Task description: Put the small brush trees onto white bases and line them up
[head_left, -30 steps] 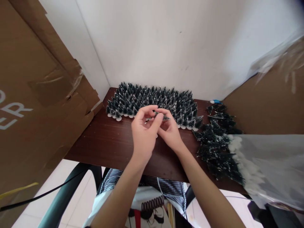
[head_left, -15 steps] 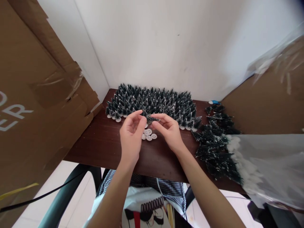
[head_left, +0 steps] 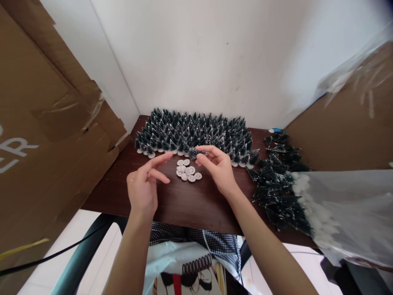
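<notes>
My right hand (head_left: pixel 217 168) pinches a small dark green miniature tree (head_left: pixel 193 153) between thumb and fingers, just in front of the standing rows of miniature trees (head_left: pixel 196 133) at the back of the dark wooden table (head_left: pixel 147 192). My left hand (head_left: pixel 144 184) hovers to the left with its fingers apart and nothing in it. Between the hands lies a small cluster of white round bases (head_left: pixel 186 171) on the table.
A loose heap of miniature trees (head_left: pixel 276 184) lies at the right, beside a clear plastic bag (head_left: pixel 346 213) with white bases. Cardboard boxes stand at the left (head_left: pixel 46 135) and right (head_left: pixel 344 131). A white wall rises behind. A small blue object (head_left: pixel 276 131) lies in the back right corner.
My left hand has let go and drawn back to the left, opening up. The right hand keeps the small tree and has lowered it toward the row's front. The white bases are now uncovered.
</notes>
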The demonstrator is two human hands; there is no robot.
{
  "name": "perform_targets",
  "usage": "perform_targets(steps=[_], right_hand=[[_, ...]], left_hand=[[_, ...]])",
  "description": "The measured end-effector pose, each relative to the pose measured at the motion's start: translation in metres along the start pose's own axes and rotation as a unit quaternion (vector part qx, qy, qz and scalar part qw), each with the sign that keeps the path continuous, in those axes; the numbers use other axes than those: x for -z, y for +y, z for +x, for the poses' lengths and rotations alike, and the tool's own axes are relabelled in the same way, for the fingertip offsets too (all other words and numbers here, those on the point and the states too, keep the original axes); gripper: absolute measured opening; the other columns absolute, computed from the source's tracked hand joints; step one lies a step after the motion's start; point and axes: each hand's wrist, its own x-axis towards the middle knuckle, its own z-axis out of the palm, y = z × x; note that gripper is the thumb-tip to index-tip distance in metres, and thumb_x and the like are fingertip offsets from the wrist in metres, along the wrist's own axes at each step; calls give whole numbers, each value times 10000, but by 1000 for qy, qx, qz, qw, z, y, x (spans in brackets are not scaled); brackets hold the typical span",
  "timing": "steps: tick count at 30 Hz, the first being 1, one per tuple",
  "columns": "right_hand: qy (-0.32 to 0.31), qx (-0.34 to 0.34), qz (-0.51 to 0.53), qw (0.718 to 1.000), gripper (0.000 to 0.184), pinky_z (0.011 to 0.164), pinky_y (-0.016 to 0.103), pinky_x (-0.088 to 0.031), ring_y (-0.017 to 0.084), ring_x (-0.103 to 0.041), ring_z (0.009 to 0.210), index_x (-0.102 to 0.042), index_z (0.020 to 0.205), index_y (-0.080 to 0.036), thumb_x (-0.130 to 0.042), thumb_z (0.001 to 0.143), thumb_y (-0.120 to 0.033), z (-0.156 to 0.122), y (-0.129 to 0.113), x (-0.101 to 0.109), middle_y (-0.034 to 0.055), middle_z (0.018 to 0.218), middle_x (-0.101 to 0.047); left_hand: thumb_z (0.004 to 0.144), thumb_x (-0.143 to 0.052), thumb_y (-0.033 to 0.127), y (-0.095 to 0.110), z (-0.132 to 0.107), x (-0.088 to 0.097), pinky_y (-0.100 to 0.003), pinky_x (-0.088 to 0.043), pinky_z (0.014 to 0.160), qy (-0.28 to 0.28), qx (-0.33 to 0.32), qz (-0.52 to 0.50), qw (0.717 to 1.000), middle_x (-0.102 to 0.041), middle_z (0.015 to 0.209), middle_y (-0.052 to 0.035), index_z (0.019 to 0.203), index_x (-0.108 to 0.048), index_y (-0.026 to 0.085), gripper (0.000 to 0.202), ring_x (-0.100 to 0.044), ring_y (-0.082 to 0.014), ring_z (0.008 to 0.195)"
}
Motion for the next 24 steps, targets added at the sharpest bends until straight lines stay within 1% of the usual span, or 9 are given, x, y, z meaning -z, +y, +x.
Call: perform_targets(steps=[5, 10, 12, 15, 17, 18, 19, 21, 24], right_hand=[[0, -2, -8, 1000, 227, 732, 347, -576, 158, -677, 726, -733, 1004, -241, -747, 805, -350, 0, 1, 1, -5, 751, -715], [-4, -1, -8, 1000, 218, 729, 343, -580, 158, -682, 735, -732, 997, -245, -748, 806, -350, 1, 2, 1, -7, 752, -713], [-5, -2, -15, 1000, 228, 740, 349, -583, 161, -687, 743, -728, 1005, -246, -745, 811, -367, 1, 3, 1, -6, 760, -714], [-5, -2, -20, 1000, 243, 744, 352, -584, 162, -688, 747, -727, 1015, -243, -746, 814, -380, 1, 3, 1, -1, 774, -718], [-3, -2, -18, 1000, 239, 734, 346, -582, 160, -687, 742, -729, 1011, -240, -748, 813, -373, 1, 3, 0, 0, 775, -719], [-3, -1, -16, 1000, 234, 730, 343, -581, 159, -686, 740, -731, 1008, -238, -749, 813, -367, 1, 3, 0, 0, 773, -719], [-3, -1, -14, 1000, 230, 725, 339, -580, 158, -685, 737, -731, 1004, -238, -749, 813, -363, 1, 3, 0, 0, 770, -718], [-5, -1, -15, 1000, 228, 725, 337, -579, 158, -684, 738, -732, 1003, -238, -750, 814, -364, 1, 2, 1, 0, 767, -716], [-5, -4, -20, 1000, 242, 723, 340, -579, 161, -683, 736, -732, 1002, -238, -752, 812, -386, 1, 3, 1, 1, 765, -716]], left_hand=[[798, -440, 181, -2, -1, 2, -379, -519, 1012, -2, 2, 22, 1000, -806, 876, -66, 399, -671, 226, 464, -717, -238, 971], [742, -468, 162, -4, -4, 0, -375, -511, 996, 3, 28, 60, 998, -711, 568, -76, 291, -542, 240, 464, -720, -225, 814], [772, -467, 188, -5, -5, -3, -386, -533, 959, 8, 38, 50, 998, -738, 633, -79, 307, -537, 232, 472, -720, -228, 802], [877, -469, 301, -7, -4, -5, -397, -548, 943, 8, 60, -2, 998, -791, 853, -84, 489, -655, 197, 443, -727, -244, 925], [901, -534, 377, -8, -2, -5, -385, -553, 927, -3, 78, -22, 997, -786, 910, -73, 692, -722, 183, 341, -721, -233, 952], [886, -592, 387, -9, -1, -5, -363, -558, 898, -10, 82, -16, 996, -778, 902, -59, 789, -732, 184, 265, -717, -217, 920], [863, -649, 375, -10, 0, -4, -328, -557, 851, -14, 82, 1, 997, -764, 868, -41, 866, -730, 186, 205, -706, -193, 860], [841, -703, 335, -11, 1, -2, -251, -515, 702, -19, 67, 61, 996, -691, 701, 6, 965, -722, 190, 191, -636, -138, 680], [900, -638, 365, -14, 2, 1, -226, -365, 497, -17, 44, 113, 993, -450, 458, 78, 1102, -719, 186, 282, -419, -99, 440]])
